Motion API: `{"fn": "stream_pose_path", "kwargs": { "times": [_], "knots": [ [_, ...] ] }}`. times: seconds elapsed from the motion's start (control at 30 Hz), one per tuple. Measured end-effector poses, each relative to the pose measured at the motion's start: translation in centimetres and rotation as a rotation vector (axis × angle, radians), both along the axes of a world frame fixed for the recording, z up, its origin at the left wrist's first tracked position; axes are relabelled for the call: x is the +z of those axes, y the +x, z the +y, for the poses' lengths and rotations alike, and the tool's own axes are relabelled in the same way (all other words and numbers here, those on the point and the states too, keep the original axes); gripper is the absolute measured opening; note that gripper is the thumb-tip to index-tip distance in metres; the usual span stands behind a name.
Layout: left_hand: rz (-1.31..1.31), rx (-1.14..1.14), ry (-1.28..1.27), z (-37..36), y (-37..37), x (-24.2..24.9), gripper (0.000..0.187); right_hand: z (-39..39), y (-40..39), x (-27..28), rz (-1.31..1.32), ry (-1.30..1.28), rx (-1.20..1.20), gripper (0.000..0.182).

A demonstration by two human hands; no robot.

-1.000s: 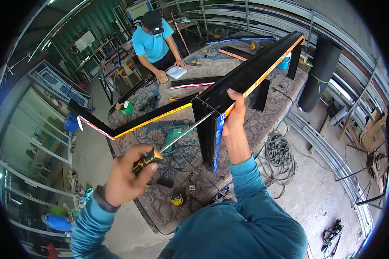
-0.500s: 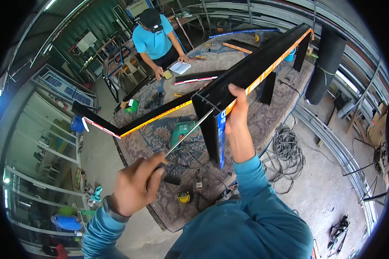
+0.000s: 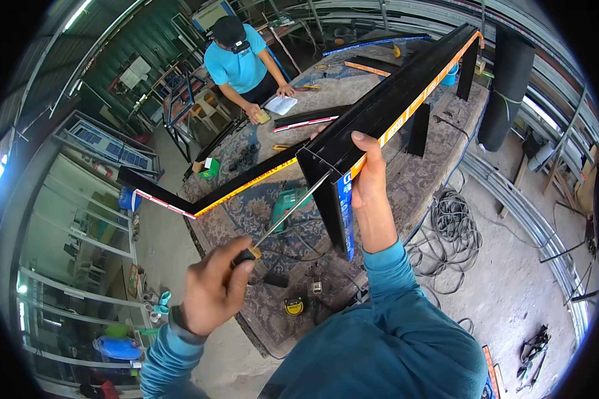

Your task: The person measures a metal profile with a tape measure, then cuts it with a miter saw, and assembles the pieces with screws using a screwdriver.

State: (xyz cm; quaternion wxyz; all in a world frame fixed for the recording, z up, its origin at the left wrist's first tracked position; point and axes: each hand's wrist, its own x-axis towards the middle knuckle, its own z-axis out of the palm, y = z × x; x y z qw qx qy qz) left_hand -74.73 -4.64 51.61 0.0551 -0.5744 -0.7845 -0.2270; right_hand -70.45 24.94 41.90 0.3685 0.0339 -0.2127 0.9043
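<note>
The tabletop (image 3: 439, 139), spread with a patterned carpet, carries everything here. Standing on it is a long black frame (image 3: 393, 100) with an orange strip along its edge; its top bar runs from the far end of the tabletop to a corner right in front of the person, where an upright leg drops down and another bar branches off to the left, out past the tabletop's edge.

At the far side of the tabletop a co-worker in a blue shirt (image 3: 236, 56) leans over a small white pad (image 3: 281, 104).

The right hand (image 3: 369, 174) is clamped on the frame's near corner, thumb up on the top bar and fingers wrapped round the upright leg. The left hand (image 3: 214, 291) is closed around the yellow-and-black handle of a screwdriver (image 3: 287, 216), held out in front of the frame; the shaft slants up and its tip sits against the frame's corner joint. The two hands are well apart.

Under the frame's corner lie a green power drill (image 3: 287, 201), a black cable, and nearer the person a yellow tape measure (image 3: 293, 306). A coil of cable (image 3: 452, 229) lies on the floor right of the tabletop.
</note>
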Motion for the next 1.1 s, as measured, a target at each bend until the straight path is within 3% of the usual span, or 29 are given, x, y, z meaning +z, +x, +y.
{"fn": "stream_pose_path", "kwargs": {
  "times": [0.07, 0.1, 0.2, 0.3, 0.4, 0.53, 0.57, 0.7, 0.8, 0.83, 0.93, 0.97, 1.07, 1.1],
  "knots": [
    [-0.923, 0.128, 0.002, 0.1, -0.2, 0.6, 0.042, 0.0, -0.1, -0.1, -0.025, -0.014, -0.005, 0.051],
    [-1.124, 0.209, -0.044, 0.7, 0.1, 2.2, 0.040, 0.0, -0.1, -0.2, -0.019, 0.009, -0.013, 0.051],
    [-1.256, 0.234, -0.060, 0.4, -0.6, 2.2, 0.040, 0.1, -0.7, -0.8, -0.045, 0.005, -0.055, 0.052],
    [-0.302, -0.039, 0.133, -0.4, -0.2, -0.6, 0.041, 0.4, -0.5, -0.9, -0.021, -0.002, 0.003, 0.053],
    [0.638, -0.069, -0.060, -0.6, 0.3, -0.1, 0.045, 0.2, -0.7, -0.8, -0.036, 0.013, -0.024, 0.053],
    [-0.258, -0.061, 0.042, 0.0, -0.7, -0.9, 0.039, 0.2, -0.7, -0.4, 0.000, -0.007, -0.031, 0.051],
    [-1.048, 0.148, 0.020, 0.4, -0.7, 0.6, 0.038, 0.1, -0.7, -0.5, -0.010, -0.017, -0.019, 0.051],
    [-1.084, 0.142, -0.155, 0.4, -1.0, 0.8, 0.038, 0.7, -1.3, -0.8, -0.016, -0.006, -0.024, 0.050],
    [0.016, 0.064, 0.032, -0.2, -0.3, -0.3, 0.039, 0.8, -1.6, -0.7, -0.017, -0.015, -0.023, 0.050],
    [0.529, 0.005, 0.024, 0.3, -0.4, 0.1, 0.042, 0.7, -1.8, -0.9, -0.035, -0.027, -0.039, 0.050],
    [0.594, -0.023, -0.047, 0.0, -1.1, -1.1, 0.044, 0.4, -1.9, -0.9, -0.038, -0.022, -0.054, 0.050],
    [0.472, -0.058, -0.065, 0.0, -2.0, -1.0, 0.042, 0.4, -1.8, -0.7, -0.028, -0.011, -0.057, 0.050],
    [-1.021, 0.203, -0.041, 0.5, -1.8, -0.1, 0.041, 0.9, -1.5, -1.0, -0.030, -0.011, -0.027, 0.051],
    [-1.029, 0.175, -0.044, 0.3, -1.6, -0.2, 0.040, 0.8, -1.3, -0.9, -0.013, -0.011, -0.014, 0.048]
  ]
}}
